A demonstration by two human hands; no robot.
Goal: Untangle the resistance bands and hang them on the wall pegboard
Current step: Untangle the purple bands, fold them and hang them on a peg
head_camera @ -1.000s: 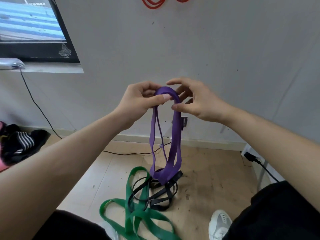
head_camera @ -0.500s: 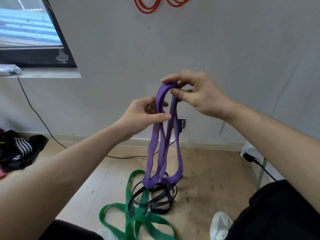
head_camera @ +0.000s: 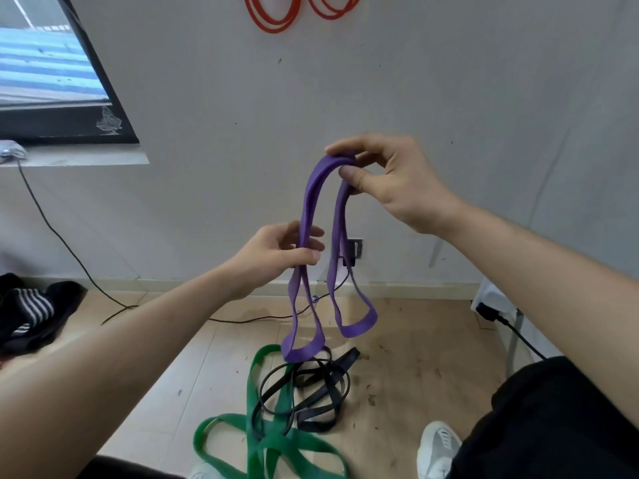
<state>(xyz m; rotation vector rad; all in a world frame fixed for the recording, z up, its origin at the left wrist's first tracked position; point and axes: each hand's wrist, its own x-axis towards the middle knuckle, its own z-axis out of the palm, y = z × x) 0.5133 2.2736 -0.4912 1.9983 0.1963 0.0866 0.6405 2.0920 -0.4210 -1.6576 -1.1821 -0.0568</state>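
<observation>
Your left hand (head_camera: 276, 252) has dropped lower on the purple band (head_camera: 313, 209), its grip closed on the left strand; the green band (head_camera: 266, 440) and black bands (head_camera: 311, 392) lie tangled on the floor (head_camera: 415, 357) below; your right hand (head_camera: 397, 181) has risen, its grip pinching the band's top fold. The purple loops now hang clear of the pile, so judge this band freed; red bands (head_camera: 276, 19) already hang on the wall above.
</observation>
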